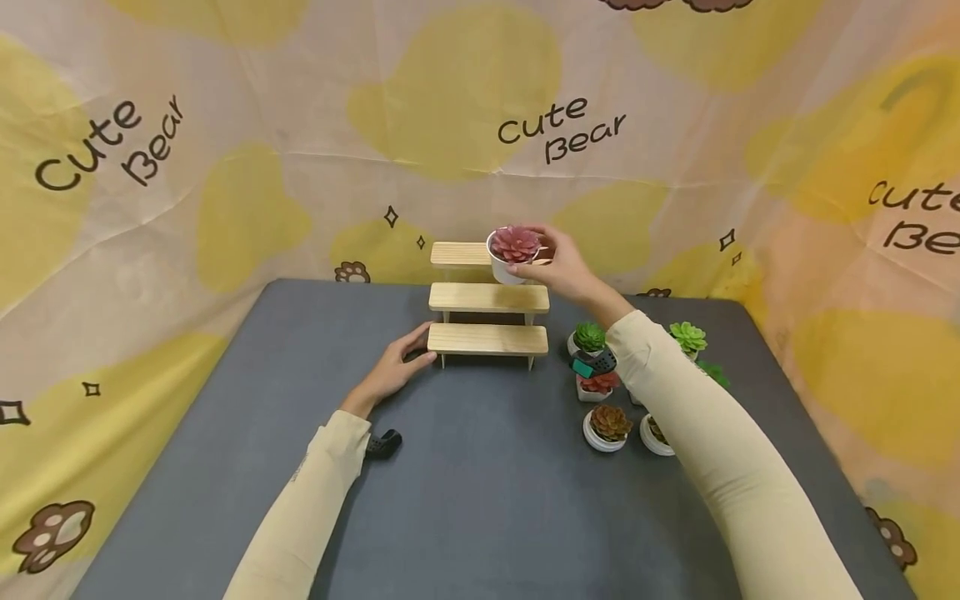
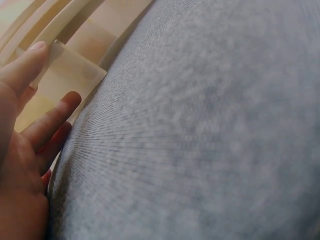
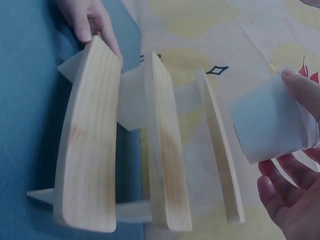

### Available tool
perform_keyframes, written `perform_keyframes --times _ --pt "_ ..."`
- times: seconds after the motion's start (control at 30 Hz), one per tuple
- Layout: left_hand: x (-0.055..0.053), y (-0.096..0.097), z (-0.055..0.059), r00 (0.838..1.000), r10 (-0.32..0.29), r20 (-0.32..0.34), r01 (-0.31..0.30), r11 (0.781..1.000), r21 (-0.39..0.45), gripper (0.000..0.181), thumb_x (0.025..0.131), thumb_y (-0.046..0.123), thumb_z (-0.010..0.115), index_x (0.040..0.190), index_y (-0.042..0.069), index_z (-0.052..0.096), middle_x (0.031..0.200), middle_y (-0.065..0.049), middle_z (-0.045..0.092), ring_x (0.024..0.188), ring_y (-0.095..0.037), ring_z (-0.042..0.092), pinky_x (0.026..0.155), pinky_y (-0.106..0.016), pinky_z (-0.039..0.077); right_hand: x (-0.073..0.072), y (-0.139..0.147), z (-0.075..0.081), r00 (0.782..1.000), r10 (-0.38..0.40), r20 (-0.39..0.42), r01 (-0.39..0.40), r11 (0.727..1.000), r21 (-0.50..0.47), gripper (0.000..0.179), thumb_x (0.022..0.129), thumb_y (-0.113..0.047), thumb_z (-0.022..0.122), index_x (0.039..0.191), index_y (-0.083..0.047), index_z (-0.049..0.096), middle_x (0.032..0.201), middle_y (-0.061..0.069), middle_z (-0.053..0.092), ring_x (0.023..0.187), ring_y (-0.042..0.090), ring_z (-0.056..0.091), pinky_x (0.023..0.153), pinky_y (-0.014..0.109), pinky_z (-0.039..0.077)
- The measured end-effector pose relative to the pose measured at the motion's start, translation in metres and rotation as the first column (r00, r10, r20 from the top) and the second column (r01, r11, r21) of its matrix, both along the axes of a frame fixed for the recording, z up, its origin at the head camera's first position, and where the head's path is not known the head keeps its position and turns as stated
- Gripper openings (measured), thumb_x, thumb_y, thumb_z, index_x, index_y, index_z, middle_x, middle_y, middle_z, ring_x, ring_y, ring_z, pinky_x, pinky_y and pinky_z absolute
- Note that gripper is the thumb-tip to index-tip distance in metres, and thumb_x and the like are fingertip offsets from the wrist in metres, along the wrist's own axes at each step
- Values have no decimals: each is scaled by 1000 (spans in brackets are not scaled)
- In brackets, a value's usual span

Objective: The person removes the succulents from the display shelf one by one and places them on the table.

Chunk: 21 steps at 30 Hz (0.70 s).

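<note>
A three-step display stand has pale wooden shelves on whitish translucent supports. My left hand holds the left end of its lowest shelf, thumb at the front edge; the left wrist view shows some fingers loosely extended beside a support panel. Above the top shelf, toward its right end, my right hand grips a potted succulent with pinkish-red leaves. Its white pot is tilted in the right wrist view, thumb on one side and fingers on the other, apart from the shelves.
Several more potted succulents stand on the grey table right of the stand, including a green one, a red one and a brown one. My right forearm covers part of the group. A patterned cloth hangs behind the table.
</note>
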<state>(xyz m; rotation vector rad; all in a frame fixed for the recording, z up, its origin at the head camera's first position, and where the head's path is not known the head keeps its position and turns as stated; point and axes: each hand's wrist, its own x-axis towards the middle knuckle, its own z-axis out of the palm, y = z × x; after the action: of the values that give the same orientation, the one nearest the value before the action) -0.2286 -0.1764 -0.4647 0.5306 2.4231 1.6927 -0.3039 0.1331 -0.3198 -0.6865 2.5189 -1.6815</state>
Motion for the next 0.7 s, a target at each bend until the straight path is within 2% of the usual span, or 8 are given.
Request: perform_keyframes --times 0.13,0.37,0.6,0.7 --pt "-4 1 -2 1000 1 12 -1 1000 14 66 102 10 60 159 -1 28 144 -31 54 137 -44 49 112 -58 37 3 10 0 1000 1 -12 -1 1000 1 68 86 -4 77 147 -2 47 136 25 59 108 27 66 81 19 54" --pt "-4 0 0 1000 -1 14 1 1000 8 66 102 10 60 159 0 28 146 -31 52 139 -44 48 114 -59 35 10 24 6 999 -8 -39 8 1000 -1 67 85 0 77 146 1 47 135 25 59 98 10 64 82 16 53" --pt "-20 -6 -28 1000 17 -6 -17 1000 16 68 102 15 62 160 6 29 144 -27 56 137 -40 50 115 -57 34 19 34 8 998 -21 -64 22 1000 7 66 85 -1 77 145 1 48 134 26 60 94 0 64 81 17 53" --pt "-20 -5 -30 1000 17 -15 -16 1000 10 67 102 16 62 160 5 29 143 -26 57 136 -40 52 113 -57 36 25 37 7 998 -30 -56 31 999 13 66 86 -1 77 145 1 48 134 25 60 95 0 64 83 17 52"
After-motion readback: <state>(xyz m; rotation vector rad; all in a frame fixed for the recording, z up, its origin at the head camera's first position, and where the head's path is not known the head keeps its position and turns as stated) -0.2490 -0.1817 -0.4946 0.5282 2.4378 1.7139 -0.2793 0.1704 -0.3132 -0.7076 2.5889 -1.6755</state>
